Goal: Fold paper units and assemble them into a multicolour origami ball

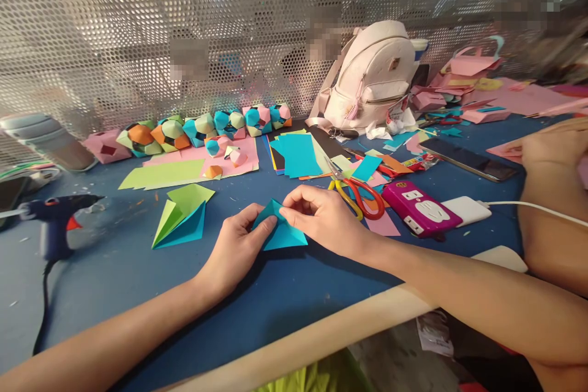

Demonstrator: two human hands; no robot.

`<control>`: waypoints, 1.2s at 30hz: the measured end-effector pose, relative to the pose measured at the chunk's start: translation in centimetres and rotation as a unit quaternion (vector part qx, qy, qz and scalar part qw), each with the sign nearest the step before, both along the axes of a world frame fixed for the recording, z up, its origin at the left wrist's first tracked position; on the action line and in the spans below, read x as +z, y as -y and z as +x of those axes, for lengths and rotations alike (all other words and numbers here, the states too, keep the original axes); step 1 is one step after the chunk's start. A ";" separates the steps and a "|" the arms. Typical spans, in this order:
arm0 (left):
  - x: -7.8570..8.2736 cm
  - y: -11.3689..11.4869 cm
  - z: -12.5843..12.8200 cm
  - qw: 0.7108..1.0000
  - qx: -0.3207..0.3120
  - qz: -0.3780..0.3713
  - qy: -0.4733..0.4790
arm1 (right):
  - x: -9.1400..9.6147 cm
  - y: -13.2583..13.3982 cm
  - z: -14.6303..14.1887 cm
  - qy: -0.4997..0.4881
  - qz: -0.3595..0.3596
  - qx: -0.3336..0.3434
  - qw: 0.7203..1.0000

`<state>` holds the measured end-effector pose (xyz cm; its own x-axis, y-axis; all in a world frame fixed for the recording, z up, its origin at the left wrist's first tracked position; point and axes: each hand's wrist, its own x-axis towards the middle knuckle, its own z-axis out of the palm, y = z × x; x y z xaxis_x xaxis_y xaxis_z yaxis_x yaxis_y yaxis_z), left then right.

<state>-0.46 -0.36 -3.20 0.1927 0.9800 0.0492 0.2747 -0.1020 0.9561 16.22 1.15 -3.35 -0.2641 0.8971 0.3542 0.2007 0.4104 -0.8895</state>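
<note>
A folded teal paper piece (282,234) lies on the blue table (138,282) between my hands. My left hand (234,251) pinches its left side, thumb on top. My right hand (324,217) pinches its upper edge with fingertips pressed together. To the left lies a folded green and teal paper piece (181,220). Behind it are flat green and pink sheets (184,171).
A row of coloured paper balls (202,125) lines the perforated metal wall. Scissors (356,193), a magenta power strip (420,208), a phone (468,159), teal sheets (296,153), a white backpack (372,76) and a glue gun (57,220) surround me. Another person's arm (551,196) rests at right.
</note>
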 end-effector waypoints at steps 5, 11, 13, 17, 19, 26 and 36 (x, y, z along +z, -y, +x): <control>0.2 0.0 -0.1 1.000 -0.004 -0.023 0.003 | -0.1 0.1 0.1 0.006 -0.010 0.000 1.000; 0.2 -0.4 -0.3 0.999 0.021 -0.019 0.036 | -0.4 -0.1 0.2 0.024 -0.011 0.002 1.000; 0.0 -0.5 -0.3 0.999 0.028 -0.018 0.035 | -0.5 -0.2 0.2 0.027 -0.021 0.010 0.999; -0.2 -0.5 -0.3 0.999 0.031 -0.023 0.036 | -0.6 -0.3 0.3 0.037 -0.034 0.022 0.998; -0.3 -0.6 -0.4 0.999 0.029 -0.031 0.033 | -0.7 -0.4 0.3 0.045 -0.027 0.015 0.999; -0.3 -0.8 -0.5 0.999 0.023 -0.039 0.012 | -0.7 -0.4 0.7 0.063 -0.017 0.022 0.998; 0.0 -0.7 -0.3 0.998 0.017 -0.059 0.010 | -1.0 -0.4 0.7 0.054 -0.002 0.045 0.998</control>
